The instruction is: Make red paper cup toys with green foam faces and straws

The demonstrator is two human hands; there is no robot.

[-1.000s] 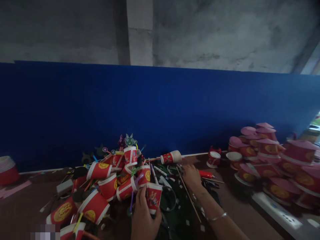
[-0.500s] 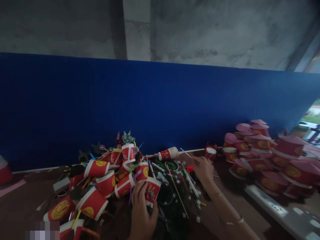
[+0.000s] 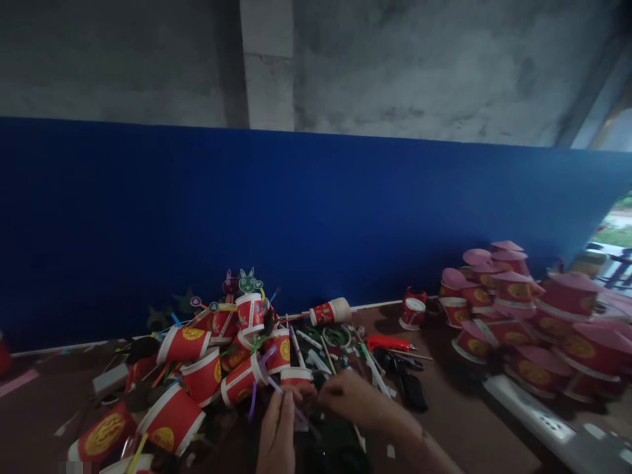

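My left hand [image 3: 280, 424] is closed around a pale thin straw [image 3: 275, 386], pinched between thumb and fingers. Just behind those fingers is a red paper cup [image 3: 296, 375] with a white rim; whether the hand also grips it is hidden. Close by on the right, my right hand [image 3: 348, 398] has its fingers curled together near the left fingertips. What it pinches, if anything, cannot be made out. Left of my hands lies a heap of red cups [image 3: 202, 372] with gold prints, colored straws and animal cutouts [image 3: 248, 282].
Stacked red cups with pink cone tops [image 3: 513, 289] stand at the right, near a white power strip [image 3: 533, 411]. A red tool [image 3: 390, 342] with a pointed tip lies beyond my right hand. Nested cups [image 3: 328, 311] rest along the blue panel [image 3: 306, 217].
My right hand has come left and down from the back of the table to my left hand. The straw is now in my left fingers; the cup sits farther behind them.
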